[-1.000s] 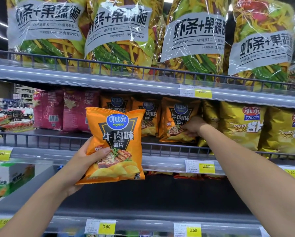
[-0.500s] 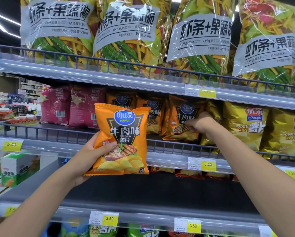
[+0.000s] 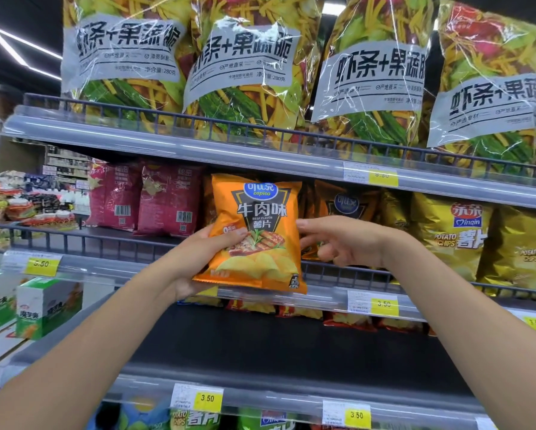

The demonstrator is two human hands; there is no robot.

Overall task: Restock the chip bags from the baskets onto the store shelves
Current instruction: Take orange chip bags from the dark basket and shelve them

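Now the orange chip bag is up at the middle shelf, raised from below; left hand grips its 8 o'clock corner. Right hand has left the shelved orange bags, fingers loosely spread at the bag's 3 o'clock. Placement looks imminent.

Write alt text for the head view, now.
A person's left hand holds an orange chip bag up at the middle shelf, in front of matching orange bags; the right hand, open, reaches toward its right edge.
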